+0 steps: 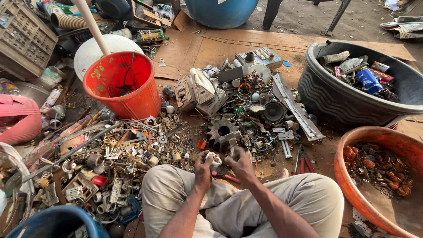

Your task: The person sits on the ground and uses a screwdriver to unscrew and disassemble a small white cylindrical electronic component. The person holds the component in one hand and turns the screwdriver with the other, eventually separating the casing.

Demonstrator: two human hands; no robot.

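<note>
I sit cross-legged on the ground in beige trousers. My left hand (203,169) is closed around a small white plastic part (214,159), held just above my knees. My right hand (240,164) reaches in from the right and touches the same part; whether it holds a tool is hidden by its fingers. Directly beyond my hands lies a heap of scrap metal and electrical parts, with a dark toothed gear (222,132) nearest. Red-handled pliers (303,162) rest on the ground to my right.
An orange bucket (124,83) with wires stands at the back left. A black tub (352,94) of cans sits at the right, and an orange basin (374,176) of rusty bits below it. A blue bucket (57,222) is at the lower left. Cardboard (198,48) covers the ground behind.
</note>
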